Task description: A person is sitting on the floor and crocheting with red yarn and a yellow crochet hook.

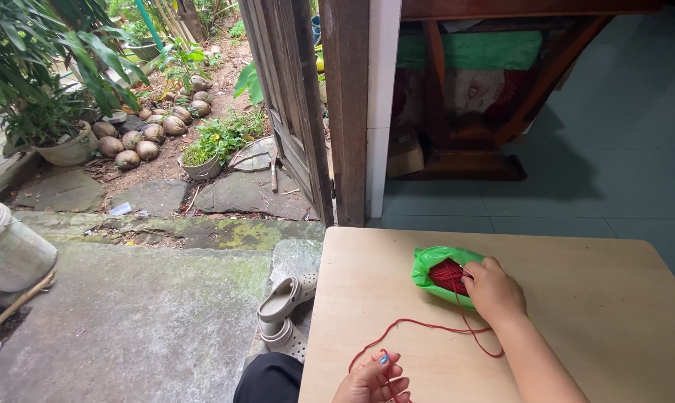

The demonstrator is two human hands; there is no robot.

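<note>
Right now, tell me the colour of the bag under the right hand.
Bright green: the bag holds red cord, with the right hand on it. Head view shows it best.

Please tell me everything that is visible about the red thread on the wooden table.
The red thread is thin cord wound into a loose bundle inside an open green plastic bag on the light wooden table. The right hand rests on the bundle and covers part of it. One loose strand leaves it, curves across the tabletop and reaches the left hand at the near edge, which pinches it in its fingers. The strand lies slack, not taut.
</note>
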